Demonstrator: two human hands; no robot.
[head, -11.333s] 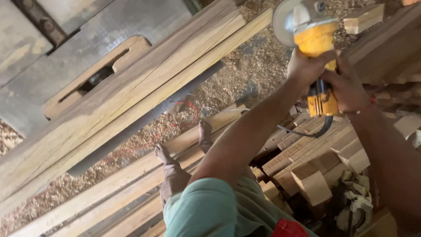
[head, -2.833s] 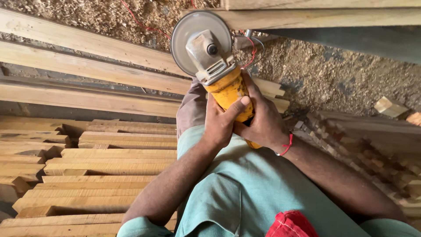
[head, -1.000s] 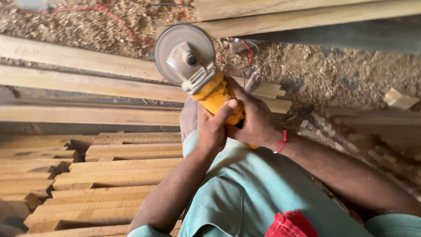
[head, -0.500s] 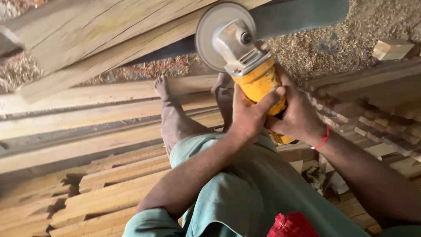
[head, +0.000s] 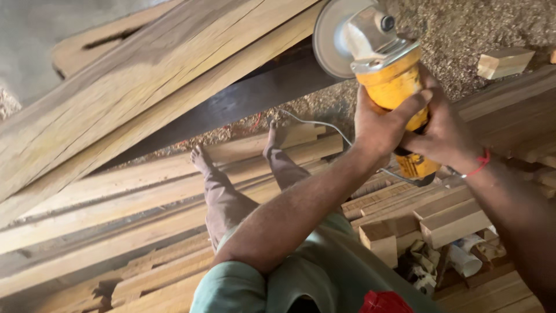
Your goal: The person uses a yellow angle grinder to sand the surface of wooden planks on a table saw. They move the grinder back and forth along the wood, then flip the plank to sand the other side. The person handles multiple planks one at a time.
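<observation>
Both my hands grip a yellow angle grinder (head: 394, 87), held up in the air at the upper right. My left hand (head: 379, 124) wraps the yellow body just below the grey metal head. My right hand (head: 443, 136), with a red thread at the wrist, holds the rear of the body. The grey round disc (head: 331, 36) faces left, close to the end of a large weathered wooden beam (head: 139, 87) that slants across the upper left. A thin cord (head: 324, 124) trails from the grinder toward the floor.
My bare feet (head: 200, 157) stand on long planks (head: 116, 214) laid on the floor. Short wood blocks (head: 452, 223) are stacked at the right, with crumpled rags (head: 463, 261) beside them. Sawdust (head: 463, 29) covers the ground at the top right, where a loose block (head: 505, 61) lies.
The grinder has moved up and to the right in view with both hands still on it. The view has swung, bringing the big slanting beam and the block stack further in.
</observation>
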